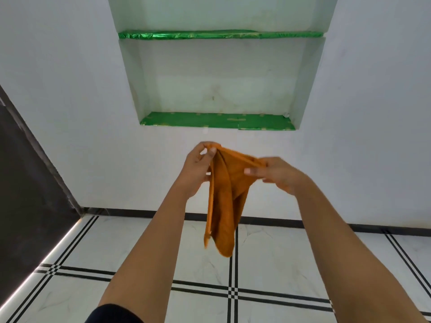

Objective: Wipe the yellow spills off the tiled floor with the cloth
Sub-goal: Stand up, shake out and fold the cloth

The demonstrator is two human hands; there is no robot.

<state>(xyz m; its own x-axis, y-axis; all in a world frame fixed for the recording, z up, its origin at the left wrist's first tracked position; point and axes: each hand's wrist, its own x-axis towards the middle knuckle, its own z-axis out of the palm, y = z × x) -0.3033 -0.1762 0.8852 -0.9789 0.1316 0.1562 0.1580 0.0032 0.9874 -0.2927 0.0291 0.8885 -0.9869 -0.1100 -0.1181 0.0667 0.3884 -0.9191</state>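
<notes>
You hold the orange cloth (224,201) up in front of you with both arms stretched out, well above the tiled floor (279,257). Your left hand (198,170) pinches one top corner between thumb and fingertips, the fingers curled narrow around the hem. Your right hand (277,174) grips the other end of the same top edge, fingers folded over the fabric; it is slightly blurred. Between the two hands the top hem runs as a short sloping line, higher on the left side, and the rest of the cloth hangs down in loose vertical folds, its lower tip dangling free over a black double line in the white marble-patterned tiles. No part of the cloth touches the floor. Behind the cloth stands a white wall (70,113) with a recessed niche (217,78), whose two shelves are lined with shiny green foil (217,121). A dark skirting strip (326,223) runs along the foot of the wall, and a dark panel (23,183) fills the left edge of the view. A black sleeve (114,314) shows at your left upper arm.
</notes>
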